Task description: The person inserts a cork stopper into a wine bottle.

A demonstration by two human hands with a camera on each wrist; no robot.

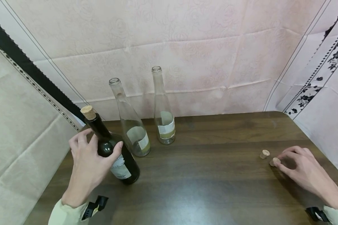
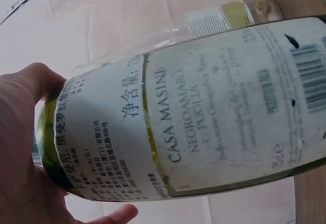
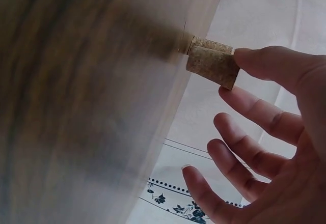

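At the left of the head view a dark wine bottle (image 1: 130, 170) with a pale label stands on the table, and a cork (image 1: 88, 112) sits in its mouth. My left hand (image 1: 88, 164) grips this bottle around its shoulder, thumb on the near side. The left wrist view shows the printed label (image 2: 219, 112) close up. Far to the right, my right hand (image 1: 302, 165) pinches a small cork (image 3: 211, 65) between thumb and index finger, at the table surface. The other fingers (image 3: 244, 170) are spread apart. A second cork (image 1: 264, 154) stands just left of it.
Two clear glass bottles without corks, one leaning in view (image 1: 139, 137) and one farther back (image 1: 166, 128), stand right of the dark bottle. The brown wooden table (image 1: 202, 175) reaches back to a pale patterned cloth (image 1: 202, 62), with more cloth on both sides.
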